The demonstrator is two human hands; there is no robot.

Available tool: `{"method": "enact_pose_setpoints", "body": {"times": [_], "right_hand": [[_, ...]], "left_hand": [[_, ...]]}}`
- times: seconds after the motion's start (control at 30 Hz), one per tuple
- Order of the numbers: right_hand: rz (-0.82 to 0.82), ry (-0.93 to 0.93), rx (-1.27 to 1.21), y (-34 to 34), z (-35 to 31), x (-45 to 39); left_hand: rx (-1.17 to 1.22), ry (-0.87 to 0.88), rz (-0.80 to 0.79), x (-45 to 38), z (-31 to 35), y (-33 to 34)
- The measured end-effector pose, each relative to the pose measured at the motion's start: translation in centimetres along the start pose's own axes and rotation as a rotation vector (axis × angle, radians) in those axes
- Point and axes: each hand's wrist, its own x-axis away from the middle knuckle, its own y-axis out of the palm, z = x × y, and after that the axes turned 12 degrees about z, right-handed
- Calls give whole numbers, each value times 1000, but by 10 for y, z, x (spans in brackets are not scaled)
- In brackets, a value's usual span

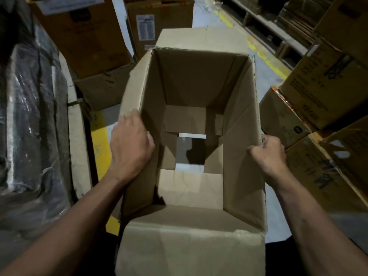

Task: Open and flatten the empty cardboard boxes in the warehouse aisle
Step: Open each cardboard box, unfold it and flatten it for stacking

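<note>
I see one open cardboard box at the centre of my view, top flaps folded out at 12 and 6 o'clock, its bottom flaps parted so a patch of floor shows through the gap. My left hand lies over the box's left wall at 9 o'clock, fingers draped across the rim; how far they curl inside I cannot tell. My right hand at 3 o'clock has its fingers curled tight over the right wall's rim, pinching the cardboard.

Crowding the box: at 10 to 11 o'clock stands a tall brown carton on a lower one, and at 12 o'clock a second labelled carton, just behind the far flap. At 2 to 4 o'clock I count about four printed cartons, the nearest stack close beside my right hand. At 9 o'clock a plastic-wrapped load fills the left edge. Yellow floor lines run at 8 o'clock and at 1 o'clock, with shelving beyond.
</note>
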Motion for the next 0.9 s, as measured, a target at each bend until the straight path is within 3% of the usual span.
{"method": "enact_pose_setpoints", "body": {"times": [0.07,0.13,0.27,0.33,0.4,0.57,0.9], "right_hand": [[16,-8,0,-2,1,0],[31,-19,7,-4,3,-1],[16,-28,23,-6,10,-3],[12,-44,30,-8,12,-7],[-5,-63,30,-10,14,-11],[-55,-51,-4,-9,19,-15],[-50,-13,-115,1,11,-29]], "left_hand": [[-126,224,-33,10,26,-3],[-170,404,-207,26,58,11],[26,409,-922,65,93,72],[6,486,-1172,84,98,108],[-31,525,-1212,100,98,139],[-20,346,-1222,120,98,190],[36,59,-1603,162,93,228]]}}
